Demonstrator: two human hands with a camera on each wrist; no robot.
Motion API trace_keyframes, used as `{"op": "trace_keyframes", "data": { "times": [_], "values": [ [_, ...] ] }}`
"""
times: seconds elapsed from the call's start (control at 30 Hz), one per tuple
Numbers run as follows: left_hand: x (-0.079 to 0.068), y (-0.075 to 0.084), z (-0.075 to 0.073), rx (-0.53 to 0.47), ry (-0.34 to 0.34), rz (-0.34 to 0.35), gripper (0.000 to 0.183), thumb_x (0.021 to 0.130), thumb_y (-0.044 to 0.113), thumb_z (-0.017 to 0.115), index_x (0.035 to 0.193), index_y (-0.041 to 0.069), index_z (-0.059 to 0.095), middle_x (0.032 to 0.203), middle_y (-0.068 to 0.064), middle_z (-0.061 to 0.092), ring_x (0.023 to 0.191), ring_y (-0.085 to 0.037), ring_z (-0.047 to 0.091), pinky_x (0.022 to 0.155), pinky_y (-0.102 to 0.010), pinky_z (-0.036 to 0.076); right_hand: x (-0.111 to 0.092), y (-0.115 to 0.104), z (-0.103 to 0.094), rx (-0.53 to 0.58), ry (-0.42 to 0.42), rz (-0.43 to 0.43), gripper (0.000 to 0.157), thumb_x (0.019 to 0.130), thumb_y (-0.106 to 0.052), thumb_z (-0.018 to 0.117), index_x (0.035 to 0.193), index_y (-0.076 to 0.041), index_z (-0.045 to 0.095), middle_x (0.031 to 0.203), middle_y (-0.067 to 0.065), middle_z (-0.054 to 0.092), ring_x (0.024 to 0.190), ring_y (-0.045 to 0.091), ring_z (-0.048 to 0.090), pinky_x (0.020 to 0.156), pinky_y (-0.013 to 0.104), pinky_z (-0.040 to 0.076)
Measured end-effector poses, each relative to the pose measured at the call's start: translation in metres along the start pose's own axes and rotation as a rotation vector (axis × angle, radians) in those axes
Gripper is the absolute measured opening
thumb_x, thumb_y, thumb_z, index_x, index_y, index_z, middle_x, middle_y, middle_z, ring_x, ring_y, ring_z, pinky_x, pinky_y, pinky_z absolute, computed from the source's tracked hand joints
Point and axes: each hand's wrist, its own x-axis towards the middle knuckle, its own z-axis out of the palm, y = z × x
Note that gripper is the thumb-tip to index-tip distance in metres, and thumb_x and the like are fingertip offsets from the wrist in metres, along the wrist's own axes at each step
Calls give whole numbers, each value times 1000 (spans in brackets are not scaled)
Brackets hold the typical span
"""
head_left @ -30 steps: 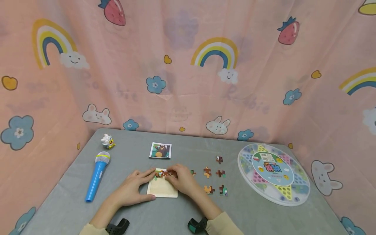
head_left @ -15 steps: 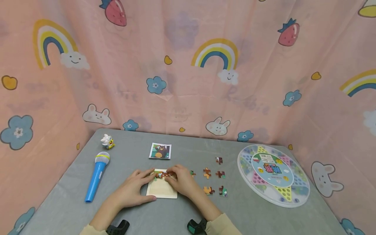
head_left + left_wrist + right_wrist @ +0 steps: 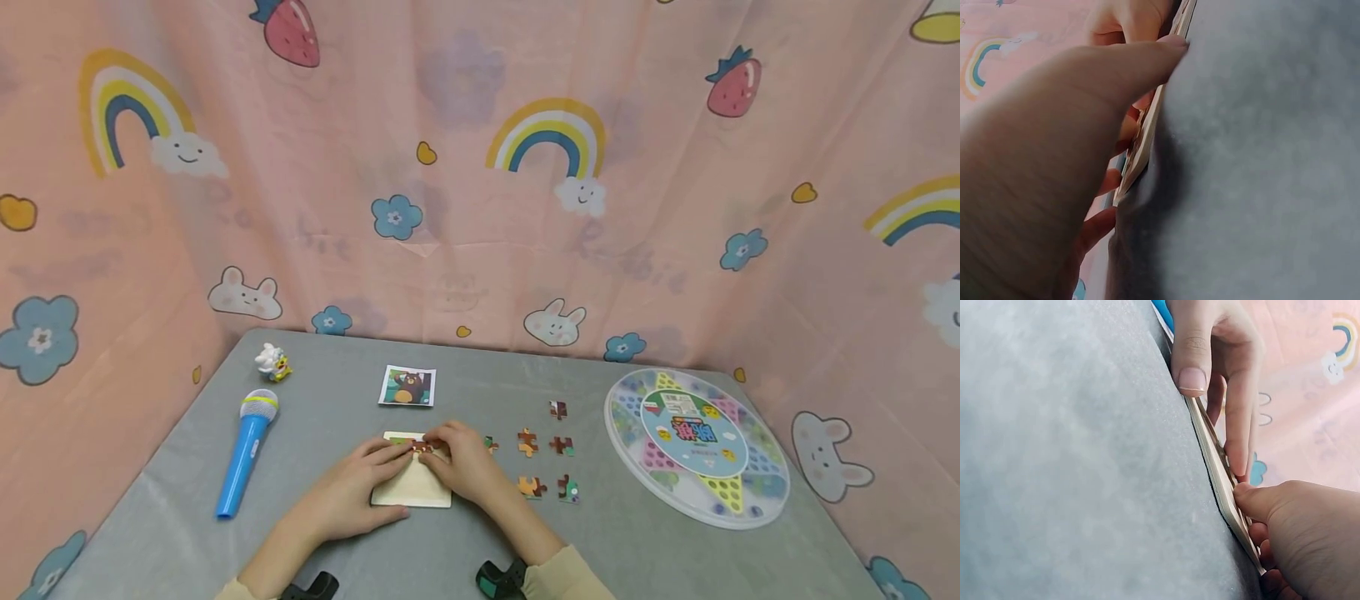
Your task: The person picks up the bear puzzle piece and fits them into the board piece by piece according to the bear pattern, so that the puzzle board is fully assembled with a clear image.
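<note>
A shallow, pale wooden puzzle tray (image 3: 412, 492) lies on the grey cloth, several brown jigsaw pieces (image 3: 422, 447) along its far side. My left hand (image 3: 358, 492) spans the tray's left part, fingers reaching straight over the pieces. Its thumb lies along the near edge, as the left wrist view shows. From the right, my right hand (image 3: 463, 465) pinches a jigsaw piece at the tray's far right, fingers curled; that piece is mostly hidden. In the right wrist view, my right thumb (image 3: 1257, 500) presses close over the tray rim, near the left fingertips.
Several loose jigsaw pieces (image 3: 528, 442) lie right of the tray. A bear picture card (image 3: 407, 388) is behind it. On the left are a blue toy microphone (image 3: 247, 458) and a small figurine (image 3: 273, 362). A round board game (image 3: 697, 450) sits at the right.
My left hand has shifted right and its fingers now reach further over the pieces in the tray. The right hand stays almost where it was at the tray's far right.
</note>
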Motion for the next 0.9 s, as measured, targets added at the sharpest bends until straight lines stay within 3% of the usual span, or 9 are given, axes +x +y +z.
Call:
{"op": "trace_keyframes", "data": {
  "times": [0.9],
  "values": [
    [-1,-2,2,-13,-11,-20,70,94,45,80,151,9,61,153,-2,61,139,-30,52,111,-53,45,-1,3,0,59,17,-2,23,98,-18,78,116,-4,78,95,2,67,78,7,50,68,22,43]
  ]
}}
